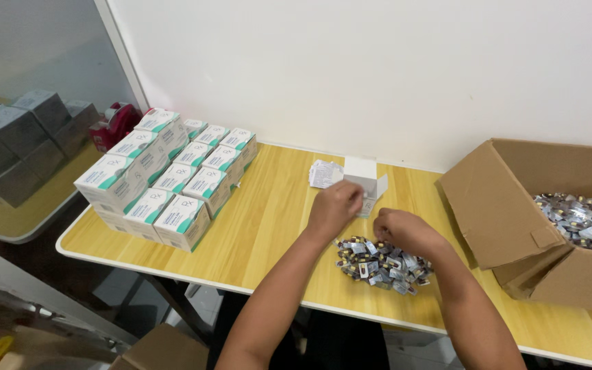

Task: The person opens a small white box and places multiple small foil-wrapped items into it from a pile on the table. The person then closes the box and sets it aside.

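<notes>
While both hands work near the middle of the frame, a big cardboard box sits at the right edge of the wooden table, its flaps open and its inside filled with a heap of silvery blister strips. A smaller loose pile of the same strips lies on the table just below centre. At upper left stands a block of white-and-green cartons, closed and stacked in neat rows, with a red tape dispenser behind them. Just above centre, a small white carton stands with its top flaps open; what is in it cannot be made out. A folded paper leaflet lies touching its left side.

Both forearms come up from the bottom edge and slant towards the centre. The left hand is curled, knuckles up, right in front of the small white carton — its fingers are bent in and pressed together, and it seems to touch the carton's lower edge, though whether it pinches anything I cannot tell. The right hand rests just beside it, at the top of the loose pile, fingers folded under in a loose fist on the strips — whether any strip is gripped is hidden.
</notes>
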